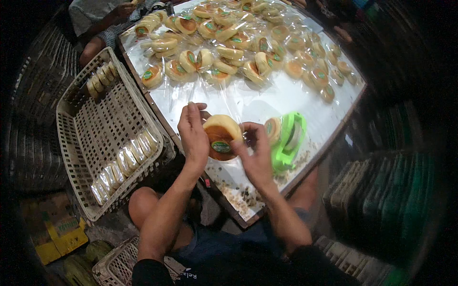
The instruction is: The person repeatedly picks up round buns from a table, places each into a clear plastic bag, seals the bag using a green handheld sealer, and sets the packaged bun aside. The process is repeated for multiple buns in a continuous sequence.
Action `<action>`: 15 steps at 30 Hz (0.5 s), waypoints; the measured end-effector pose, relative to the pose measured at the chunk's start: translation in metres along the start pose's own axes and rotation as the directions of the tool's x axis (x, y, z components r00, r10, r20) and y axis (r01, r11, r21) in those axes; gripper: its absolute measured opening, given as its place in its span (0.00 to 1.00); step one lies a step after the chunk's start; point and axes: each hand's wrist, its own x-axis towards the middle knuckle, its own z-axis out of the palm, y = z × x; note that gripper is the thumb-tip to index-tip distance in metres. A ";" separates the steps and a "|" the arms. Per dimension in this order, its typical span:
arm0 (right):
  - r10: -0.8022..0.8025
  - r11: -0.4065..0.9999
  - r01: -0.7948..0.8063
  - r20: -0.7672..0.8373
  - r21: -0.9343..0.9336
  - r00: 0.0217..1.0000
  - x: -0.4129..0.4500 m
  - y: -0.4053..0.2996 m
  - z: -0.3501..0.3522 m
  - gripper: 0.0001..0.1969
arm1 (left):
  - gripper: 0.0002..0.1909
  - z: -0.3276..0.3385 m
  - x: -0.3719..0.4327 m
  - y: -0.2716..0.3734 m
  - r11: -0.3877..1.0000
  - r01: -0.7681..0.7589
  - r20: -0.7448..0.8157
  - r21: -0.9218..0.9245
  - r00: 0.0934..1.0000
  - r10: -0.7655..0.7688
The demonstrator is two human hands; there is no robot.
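Between my two hands, over the near part of the white table (286,94), is a round bun in clear plastic wrap (223,132) with a green label. My left hand (195,136) lies along the bun's left side, fingers pointing up. On the other side, my right hand (254,150) grips the bun's edge and wrap with thumb and bent fingers. A bright green tape dispenser (286,143) stands just right of my right hand, with another wrapped bun (272,129) against its left side. Many wrapped buns (229,53) are heaped across the table's far half.
At the left stands a plastic crate (107,107) with rows of wrapped buns. Crumbs (238,193) lie near the table's close corner. Stacked crates (379,193) are at the right. Another person (103,21) sits at the upper left. A yellow box (61,236) lies at the lower left.
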 end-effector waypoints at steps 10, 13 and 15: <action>-0.079 0.923 0.126 -0.141 0.364 0.987 -0.051 -0.056 -0.037 0.06 | 0.15 -0.019 -0.099 0.028 0.947 -0.316 0.128 -0.058 0.939 0.321; -0.126 0.872 0.168 -0.121 0.460 0.985 -0.063 -0.063 -0.030 0.07 | 0.15 -0.022 -0.102 0.037 0.986 -0.167 0.232 0.012 0.960 0.159; -0.073 0.749 0.125 -0.106 0.651 0.992 -0.069 -0.066 -0.026 0.07 | 0.15 -0.020 -0.103 0.042 0.993 -0.046 0.338 0.106 0.941 0.007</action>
